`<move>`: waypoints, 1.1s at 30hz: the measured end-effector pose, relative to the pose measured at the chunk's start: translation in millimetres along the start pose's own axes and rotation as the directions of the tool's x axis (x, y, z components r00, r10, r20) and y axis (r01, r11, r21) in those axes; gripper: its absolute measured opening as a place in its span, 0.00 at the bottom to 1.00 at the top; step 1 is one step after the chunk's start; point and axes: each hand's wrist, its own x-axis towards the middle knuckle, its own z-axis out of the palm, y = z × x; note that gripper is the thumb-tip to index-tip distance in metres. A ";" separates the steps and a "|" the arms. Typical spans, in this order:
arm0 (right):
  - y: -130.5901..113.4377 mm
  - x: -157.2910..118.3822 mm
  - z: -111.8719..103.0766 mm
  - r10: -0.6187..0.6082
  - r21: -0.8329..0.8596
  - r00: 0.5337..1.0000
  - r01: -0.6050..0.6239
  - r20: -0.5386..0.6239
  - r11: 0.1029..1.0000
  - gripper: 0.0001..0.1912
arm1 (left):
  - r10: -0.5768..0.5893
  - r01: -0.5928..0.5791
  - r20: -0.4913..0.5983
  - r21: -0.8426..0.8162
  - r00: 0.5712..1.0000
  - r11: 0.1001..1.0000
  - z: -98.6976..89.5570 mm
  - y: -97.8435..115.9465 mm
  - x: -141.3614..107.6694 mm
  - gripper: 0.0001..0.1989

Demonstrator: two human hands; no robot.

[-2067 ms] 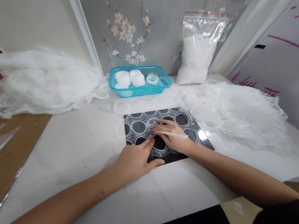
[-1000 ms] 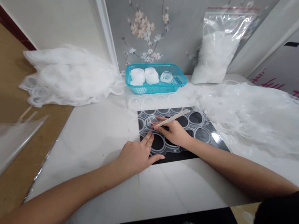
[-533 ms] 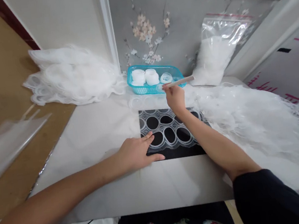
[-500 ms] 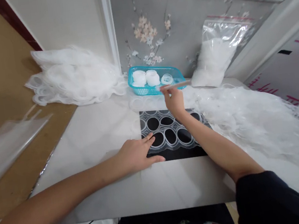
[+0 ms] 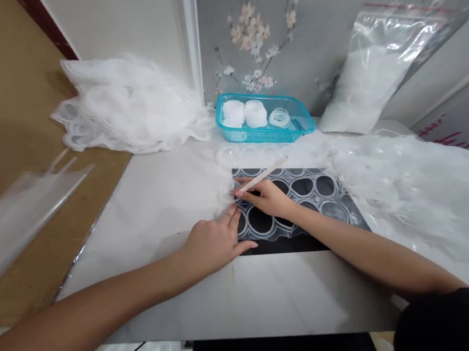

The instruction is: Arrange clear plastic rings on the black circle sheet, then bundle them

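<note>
A clear sheet [image 5: 262, 221] with rows of white-rimmed rings lies on a black mat [image 5: 285, 246] on the table. My left hand [image 5: 215, 240] rests at the sheet's left edge, fingers stretched out and the thumb on the mat. Pinched in my right hand [image 5: 268, 197] is a thin, pale, stick-like tool [image 5: 264, 174], its back end pointing up to the right. The working tip, by a ring at the sheet's upper left, is too small to make out. Behind the sheet stands a blue basket [image 5: 235, 135] holding stacks of white rings [image 5: 256, 114].
White ring sheets are heaped at the back left [image 5: 122, 109], and another translucent pile [image 5: 424, 173] covers the right side. A zip bag [image 5: 361, 89] of white material leans on the flowered wall. Clear plastic [image 5: 23, 209] lies on the brown surface at left.
My right hand has come from in front of the basket down and left onto the sheet, still holding the tool. My left hand stays on the sheet's left edge. The view has shifted slightly.
</note>
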 end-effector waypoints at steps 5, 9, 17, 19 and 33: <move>0.2 -2.4 2.1 -0.004 -0.006 1.000 0.004 -0.003 1.000 0.11 | -0.006 0.005 -0.011 -0.037 1.000 0.999 1.6 -0.3 0.1 0.38; -1.7 -4.0 0.4 -0.018 -0.006 1.000 0.018 -0.003 1.000 0.10 | -0.006 0.005 -0.017 -0.071 1.000 0.997 2.4 -1.9 0.5 0.39; -1.7 -6.1 -0.3 -0.078 -0.064 0.997 0.077 -0.001 0.995 0.09 | -0.044 0.043 0.001 -0.088 0.999 0.995 -2.0 -0.2 1.4 0.38; -0.9 -5.9 -0.1 -0.071 -0.064 0.997 0.070 -0.008 0.995 0.09 | -0.044 0.044 0.006 -0.074 0.999 0.996 -2.5 0.4 1.8 0.38; -3.3 -15.6 1.9 -0.256 -0.381 0.962 0.273 0.097 0.883 0.12 | -0.027 0.030 0.023 -0.151 0.999 0.988 -7.7 -6.0 4.5 0.35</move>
